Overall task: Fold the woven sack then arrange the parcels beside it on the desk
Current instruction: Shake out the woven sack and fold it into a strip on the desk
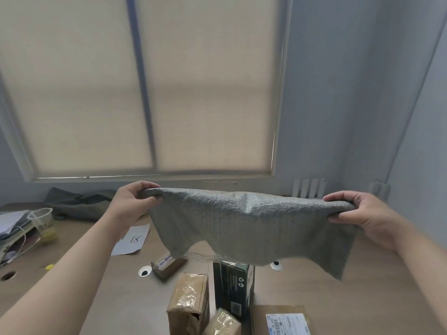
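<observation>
A grey woven sack (249, 226) hangs stretched in the air above the desk (338, 298). My left hand (131, 201) grips its top left corner and my right hand (358, 213) grips its top right corner. Below it stand the parcels: a brown taped box (189, 303), a dark green box (233, 286), a small tan packet (222, 322), a flat brown carton with a white label (280, 320), and a small brown box (167, 264) partly under the sack's hem.
A clear plastic cup (42, 222) and stacked papers (12, 226) sit at the left. A white sheet (131, 239) lies mid-desk, dark cloth (75, 204) lies by the window. Cable holes (145, 271) dot the desk.
</observation>
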`<state>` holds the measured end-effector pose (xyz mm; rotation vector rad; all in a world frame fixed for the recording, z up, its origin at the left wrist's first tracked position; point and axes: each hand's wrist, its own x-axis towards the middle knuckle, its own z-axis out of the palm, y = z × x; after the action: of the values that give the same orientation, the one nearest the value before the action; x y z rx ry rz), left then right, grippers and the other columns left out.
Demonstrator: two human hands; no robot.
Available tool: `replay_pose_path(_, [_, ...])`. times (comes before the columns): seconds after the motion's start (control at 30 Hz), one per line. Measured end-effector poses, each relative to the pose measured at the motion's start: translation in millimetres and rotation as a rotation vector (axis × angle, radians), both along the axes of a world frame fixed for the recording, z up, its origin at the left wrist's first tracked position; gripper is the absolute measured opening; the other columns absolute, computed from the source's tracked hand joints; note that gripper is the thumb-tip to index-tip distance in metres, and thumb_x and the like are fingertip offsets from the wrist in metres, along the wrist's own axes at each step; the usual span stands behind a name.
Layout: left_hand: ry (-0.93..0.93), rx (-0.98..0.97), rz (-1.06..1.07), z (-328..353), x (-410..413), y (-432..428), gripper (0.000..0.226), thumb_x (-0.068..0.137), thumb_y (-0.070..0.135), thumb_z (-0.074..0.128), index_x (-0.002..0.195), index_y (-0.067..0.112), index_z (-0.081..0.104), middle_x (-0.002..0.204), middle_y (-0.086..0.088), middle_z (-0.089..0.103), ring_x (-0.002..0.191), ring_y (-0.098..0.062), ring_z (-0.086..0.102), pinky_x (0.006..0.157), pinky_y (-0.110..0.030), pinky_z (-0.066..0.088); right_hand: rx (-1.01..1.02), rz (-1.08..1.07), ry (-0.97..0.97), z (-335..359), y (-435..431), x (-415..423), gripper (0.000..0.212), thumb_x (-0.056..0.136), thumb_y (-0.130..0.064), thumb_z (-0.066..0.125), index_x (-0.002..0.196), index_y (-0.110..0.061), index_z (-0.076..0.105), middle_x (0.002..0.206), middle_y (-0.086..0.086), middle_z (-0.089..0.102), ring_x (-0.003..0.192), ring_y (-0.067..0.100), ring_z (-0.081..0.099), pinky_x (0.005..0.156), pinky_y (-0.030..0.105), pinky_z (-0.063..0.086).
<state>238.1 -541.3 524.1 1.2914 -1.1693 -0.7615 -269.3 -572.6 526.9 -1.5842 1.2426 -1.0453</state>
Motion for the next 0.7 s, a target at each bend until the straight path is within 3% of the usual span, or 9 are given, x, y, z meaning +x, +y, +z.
replay_pose_path(0.07, [-0.037,-0.012,0.034,0,-7,0,0.019,0.086,-0.006,0.072,0.093,0.012,0.072,0.070,-0.006,0.062,0.042,0.001,0.048,0.041,-0.011,0.037,-0.097,-0.063,-0.014,-2,0,-3,0.039,0.063,-0.008,0.090,0.099,-0.007,0.076,0.101,0.027,0.073,0.074,0.009,0.068,0.066,0.012,0.054])
replay_pose_path(0.17, [-0.104,-0.044,0.083,-1,-15,-2,0.015,0.082,0.002,0.078,0.084,0.017,0.075,0.073,-0.009,0.067,0.058,-0.011,0.056,0.054,-0.018,0.042,-0.217,-0.137,-0.016,-6,-5,-14,0.054,0.050,-0.039,0.092,0.090,-0.006,0.077,0.086,0.022,0.075,0.068,0.009,0.066,0.062,0.012,0.052])
replay_pose_path(0.27, [-0.176,-0.070,0.119,-5,-22,-4,0.013,0.081,0.007,0.081,0.078,0.018,0.075,0.075,-0.013,0.065,0.072,-0.021,0.050,0.070,-0.034,0.038,-0.259,-0.161,-0.044,-4,-7,-22,0.023,0.071,-0.006,0.082,0.089,0.005,0.073,0.090,0.034,0.071,0.064,0.011,0.063,0.056,0.013,0.051])
replay_pose_path(0.37, [-0.250,-0.076,0.137,-8,-35,-4,0.017,0.082,0.008,0.080,0.076,0.024,0.076,0.076,-0.010,0.059,0.073,-0.021,0.048,0.071,-0.034,0.037,-0.290,-0.164,-0.054,-7,-10,-35,0.012,0.079,0.002,0.076,0.088,0.008,0.070,0.082,0.026,0.069,0.073,0.019,0.060,0.059,0.015,0.049])
replay_pose_path(0.47, [-0.305,-0.087,0.176,-10,-50,-1,0.021,0.086,0.009,0.076,0.073,0.025,0.071,0.087,0.002,0.056,0.080,-0.019,0.052,0.076,-0.031,0.041,-0.281,-0.129,-0.151,-9,-12,-51,0.025,0.073,-0.009,0.081,0.089,0.006,0.069,0.083,0.017,0.066,0.080,0.023,0.057,0.067,0.025,0.047])
replay_pose_path(0.6, [-0.314,-0.040,0.127,-19,-57,0,0.014,0.091,0.016,0.072,0.078,0.021,0.070,0.057,0.018,0.057,0.065,-0.013,0.045,0.065,-0.032,0.034,-0.247,-0.071,-0.238,-9,-10,-66,0.063,0.051,-0.054,0.091,0.092,-0.010,0.074,0.089,0.006,0.070,0.085,0.015,0.063,0.070,0.019,0.051])
replay_pose_path(0.63, [-0.325,-0.029,0.139,-20,-58,1,0.014,0.092,0.017,0.071,0.080,0.023,0.069,0.055,0.017,0.054,0.062,-0.014,0.044,0.062,-0.031,0.033,-0.247,-0.053,-0.214,-10,-10,-69,0.059,0.055,-0.055,0.089,0.092,-0.012,0.074,0.090,0.008,0.068,0.085,0.016,0.061,0.070,0.019,0.050])
replay_pose_path(0.7, [-0.269,-0.002,0.146,-21,-60,2,0.016,0.095,0.015,0.068,0.079,0.020,0.066,0.060,0.010,0.055,0.053,-0.016,0.054,0.054,-0.027,0.036,-0.227,-0.025,-0.163,-8,-9,-70,0.017,0.080,-0.029,0.079,0.088,-0.015,0.072,0.087,0.009,0.066,0.086,0.019,0.059,0.069,0.017,0.049])
